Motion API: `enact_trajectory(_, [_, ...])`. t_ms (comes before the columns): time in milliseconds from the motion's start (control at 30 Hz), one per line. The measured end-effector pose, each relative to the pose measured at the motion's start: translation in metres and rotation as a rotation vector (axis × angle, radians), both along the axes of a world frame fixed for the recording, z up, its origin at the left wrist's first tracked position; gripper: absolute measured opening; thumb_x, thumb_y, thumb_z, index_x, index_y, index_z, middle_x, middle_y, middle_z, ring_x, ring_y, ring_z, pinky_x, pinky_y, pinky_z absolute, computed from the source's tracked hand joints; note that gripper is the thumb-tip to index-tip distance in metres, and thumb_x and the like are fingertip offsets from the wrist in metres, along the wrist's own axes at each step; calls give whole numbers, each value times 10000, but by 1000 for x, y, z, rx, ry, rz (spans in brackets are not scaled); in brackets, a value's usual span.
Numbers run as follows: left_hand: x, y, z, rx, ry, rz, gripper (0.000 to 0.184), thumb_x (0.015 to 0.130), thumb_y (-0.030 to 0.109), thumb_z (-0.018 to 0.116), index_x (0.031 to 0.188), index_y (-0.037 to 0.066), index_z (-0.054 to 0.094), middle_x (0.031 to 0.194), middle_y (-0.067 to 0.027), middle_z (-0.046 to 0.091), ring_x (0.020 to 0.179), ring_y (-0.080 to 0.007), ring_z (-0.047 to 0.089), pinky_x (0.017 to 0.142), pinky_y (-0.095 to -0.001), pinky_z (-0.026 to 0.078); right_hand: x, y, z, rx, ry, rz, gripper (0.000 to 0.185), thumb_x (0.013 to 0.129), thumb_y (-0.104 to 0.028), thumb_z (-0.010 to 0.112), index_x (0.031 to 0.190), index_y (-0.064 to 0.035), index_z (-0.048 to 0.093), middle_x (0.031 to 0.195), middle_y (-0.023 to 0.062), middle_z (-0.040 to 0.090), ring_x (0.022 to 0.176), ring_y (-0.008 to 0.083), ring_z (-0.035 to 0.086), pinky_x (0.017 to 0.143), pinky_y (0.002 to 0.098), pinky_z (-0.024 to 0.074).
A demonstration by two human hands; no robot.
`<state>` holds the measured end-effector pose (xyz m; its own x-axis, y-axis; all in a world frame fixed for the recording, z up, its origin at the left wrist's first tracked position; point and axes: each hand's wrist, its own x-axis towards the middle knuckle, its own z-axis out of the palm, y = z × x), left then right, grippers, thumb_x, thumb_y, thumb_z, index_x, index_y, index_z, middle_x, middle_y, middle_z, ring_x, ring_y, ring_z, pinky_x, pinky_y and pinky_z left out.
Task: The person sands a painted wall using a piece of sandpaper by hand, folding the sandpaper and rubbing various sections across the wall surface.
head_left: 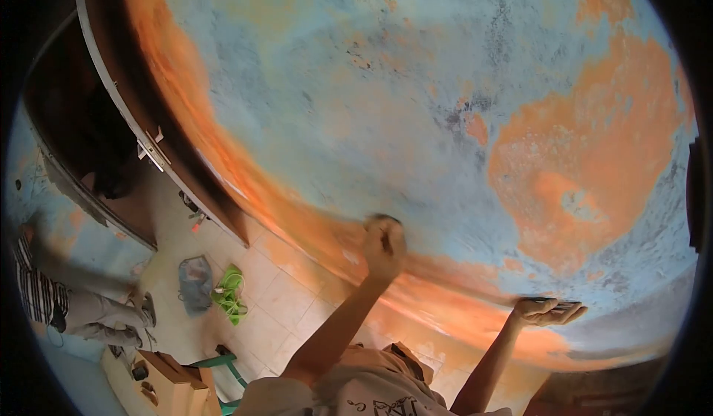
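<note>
My left hand (385,247) is raised against the lower part of the wall, its fingers curled closed and smeared by motion. A dark edge shows at the top of this fist, but what it holds cannot be made out. Farther right, my right hand (549,312) is palm up close to the wall, with a thin dark flat piece (546,300) lying along the palm and fingers. Around both hands the wall (371,119) has patchy blue paint, with orange areas and grey smudges.
A dark doorway with an open door (160,156) lies to the left. On the tiled floor (286,282) are a grey-blue bag (195,284) and a green bag (231,295). A cardboard box (172,386) and a green chair (229,375) stand at lower left. Another person (96,312) is at far left.
</note>
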<state>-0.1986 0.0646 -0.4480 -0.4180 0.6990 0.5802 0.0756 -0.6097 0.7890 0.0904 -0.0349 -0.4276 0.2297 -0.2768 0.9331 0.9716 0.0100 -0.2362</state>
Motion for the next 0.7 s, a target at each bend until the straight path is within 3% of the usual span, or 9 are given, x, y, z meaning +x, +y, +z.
enact_trajectory(67, [4, -1, 2, 43, 174, -49, 101, 918, 78, 555, 832, 26, 554, 707, -37, 530, 613, -113, 464, 549, -252, 388, -3, 1, 1, 7, 1, 2, 502, 1010, -257, 374, 1397, 56, 307, 1499, 233, 190, 1404, 356, 222, 1115, 495, 283])
enact_trajectory(167, [2, 13, -6, 413, 362, 68, 93, 913, 66, 544, 828, 32, 558, 697, -45, 521, 577, -127, 432, 530, -269, 380, -2, -3, -2, -11, 17, -45, 507, 1008, -269, 396, 1401, 43, 324, 1489, 249, 226, 1387, 363, 269, 1114, 499, 286])
enact_trajectory(200, [-11, 23, -22, 246, -6, -169, 82, 910, 62, 544, 833, 37, 559, 712, -55, 527, 583, -141, 440, 541, -279, 390, -1, -3, -2, -9, 9, -60, 507, 1008, -269, 396, 1401, 43, 324, 1489, 249, 226, 1387, 363, 269, 1114, 499, 286])
enact_trajectory(267, [-11, 31, -41, 59, -372, -418, 73, 907, 57, 544, 838, 42, 560, 727, -65, 533, 589, -155, 449, 552, -289, 399, 0, -4, -5, -30, 10, -92, 513, 1004, -279, 404, 1400, 39, 332, 1481, 261, 246, 1382, 374, 278, 1110, 502, 292])
enact_trajectory(333, [-10, 23, -3, -243, -66, 225, 67, 907, 61, 549, 845, 41, 563, 742, -77, 543, 625, -176, 484, 552, -283, 413, -3, -2, -3, 19, 25, -66, 508, 1002, -276, 407, 1399, 33, 341, 1481, 261, 249, 1381, 378, 281, 1104, 503, 300])
enact_trajectory(367, [1, 18, -5, -239, -62, 220, 67, 907, 61, 549, 845, 41, 563, 742, -77, 543, 625, -176, 484, 552, -283, 413, -12, -3, 2, 5, 52, -79, 504, 1003, -274, 402, 1400, 32, 341, 1483, 260, 247, 1382, 377, 279, 1104, 502, 302])
enact_trajectory(433, [31, 1, -15, 316, 260, 200, 77, 913, 77, 555, 850, 33, 563, 718, -69, 535, 627, -181, 494, 543, -274, 416, -14, 0, 4, -4, 75, -90, 500, 1005, -271, 396, 1400, 32, 342, 1485, 259, 244, 1384, 376, 277, 1103, 502, 303])
enact_trajectory(567, [32, -11, -12, 78, 107, 87, 69, 908, 78, 569, 886, 14, 578, 701, -66, 528, 640, -188, 483, 651, -313, 432, 4, -1, -5, -4, 8, -88, 507, 1010, -288, 386, 1400, 33, 344, 1486, 256, 242, 1388, 371, 272, 1106, 492, 301])
enact_trajectory(700, [37, -11, -4, 93, 11, 183, 63, 891, 43, 537, 831, 24, 543, 777, -78, 548, 699, -163, 488, 600, -284, 433, 1, -3, -6, 0, 21, -71, 497, 1013, -272, 384, 1399, 37, 345, 1489, 247, 243, 1391, 364, 269, 1113, 486, 292])
